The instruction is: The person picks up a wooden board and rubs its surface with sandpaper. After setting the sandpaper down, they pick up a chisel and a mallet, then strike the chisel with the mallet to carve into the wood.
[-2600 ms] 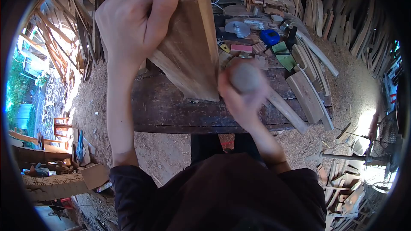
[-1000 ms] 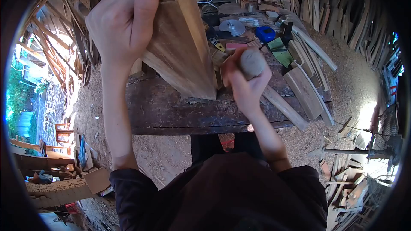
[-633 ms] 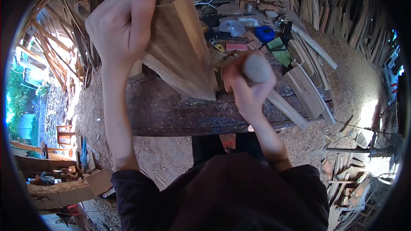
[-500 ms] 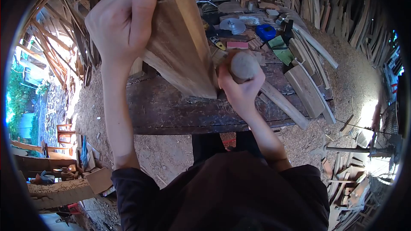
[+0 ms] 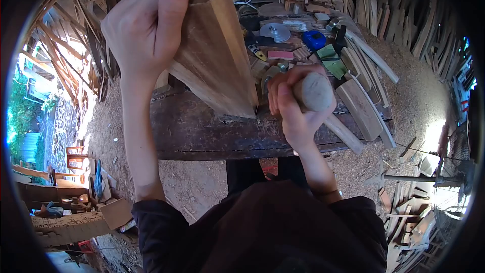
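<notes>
My left hand (image 5: pixel 139 25) grips the top end of a thick wooden block (image 5: pixel 214 58), thumb along its near face. The block stands tilted, with its lower corner down at the dark workbench (image 5: pixel 202 134). Just right of that corner, my right hand (image 5: pixel 300 108) is wrapped round a thick cylindrical handle (image 5: pixel 317 92), its pale round end facing up toward me. The working end of this handle is hidden behind the fingers. A long wooden strip (image 5: pixel 343 134) lies on the bench, partly behind my right hand.
Farther back on the bench lie a blue tape measure (image 5: pixel 313 39), a metal disc (image 5: pixel 275 32), a pink block (image 5: pixel 280 55), green sandpaper (image 5: pixel 333 61) and a yellow utility knife (image 5: pixel 257 52). Curved wood pieces (image 5: pixel 361 108) line the right edge. Stacked timber leans behind.
My right hand has moved right with the cylindrical handle, away from the block's lower corner, and the handle has tipped. The left hand and the wooden block are nearly still.
</notes>
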`<state>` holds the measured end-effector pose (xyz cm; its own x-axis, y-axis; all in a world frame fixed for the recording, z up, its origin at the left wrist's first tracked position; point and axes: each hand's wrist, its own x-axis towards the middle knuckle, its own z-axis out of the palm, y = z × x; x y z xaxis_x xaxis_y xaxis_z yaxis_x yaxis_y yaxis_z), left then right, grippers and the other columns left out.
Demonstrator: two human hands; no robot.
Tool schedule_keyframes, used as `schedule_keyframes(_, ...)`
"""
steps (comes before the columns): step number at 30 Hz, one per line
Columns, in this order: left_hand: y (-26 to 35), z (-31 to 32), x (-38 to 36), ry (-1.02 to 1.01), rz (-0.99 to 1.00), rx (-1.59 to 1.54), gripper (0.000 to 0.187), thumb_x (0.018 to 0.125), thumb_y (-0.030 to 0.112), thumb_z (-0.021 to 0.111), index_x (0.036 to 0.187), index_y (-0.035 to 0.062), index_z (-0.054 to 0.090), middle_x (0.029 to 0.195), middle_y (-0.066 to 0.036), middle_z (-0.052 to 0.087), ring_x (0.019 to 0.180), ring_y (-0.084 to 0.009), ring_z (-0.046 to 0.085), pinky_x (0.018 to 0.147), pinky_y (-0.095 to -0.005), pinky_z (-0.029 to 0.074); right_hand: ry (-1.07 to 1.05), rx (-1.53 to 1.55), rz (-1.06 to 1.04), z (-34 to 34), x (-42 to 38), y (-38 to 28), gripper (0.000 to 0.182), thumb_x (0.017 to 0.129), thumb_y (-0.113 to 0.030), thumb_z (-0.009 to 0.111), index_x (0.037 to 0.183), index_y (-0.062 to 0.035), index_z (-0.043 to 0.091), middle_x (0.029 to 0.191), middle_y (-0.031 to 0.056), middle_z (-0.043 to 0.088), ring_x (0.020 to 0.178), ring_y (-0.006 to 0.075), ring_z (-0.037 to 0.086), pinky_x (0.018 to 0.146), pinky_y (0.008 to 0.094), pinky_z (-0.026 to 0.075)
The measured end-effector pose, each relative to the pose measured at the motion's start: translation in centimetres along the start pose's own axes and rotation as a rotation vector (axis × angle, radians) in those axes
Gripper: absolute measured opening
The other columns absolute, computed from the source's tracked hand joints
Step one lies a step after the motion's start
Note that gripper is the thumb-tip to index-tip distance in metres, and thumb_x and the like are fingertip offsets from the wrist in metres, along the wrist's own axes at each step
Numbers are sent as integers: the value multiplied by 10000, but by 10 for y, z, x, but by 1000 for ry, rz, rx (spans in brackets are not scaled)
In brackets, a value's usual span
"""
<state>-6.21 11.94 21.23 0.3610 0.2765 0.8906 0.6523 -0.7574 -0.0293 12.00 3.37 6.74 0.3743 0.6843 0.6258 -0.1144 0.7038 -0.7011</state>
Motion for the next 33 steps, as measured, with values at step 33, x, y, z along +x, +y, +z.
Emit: schedule_keyframes(33,-40,2,-3,154,-78,-77,466,1045,333,419,900,47,757,680,-101,678,604,-188,651,600,-291,479,-11,30,165,11,3,-1,240,680,-27,754,880,-3,624,769,32,652,702,73,624,675,242,492)
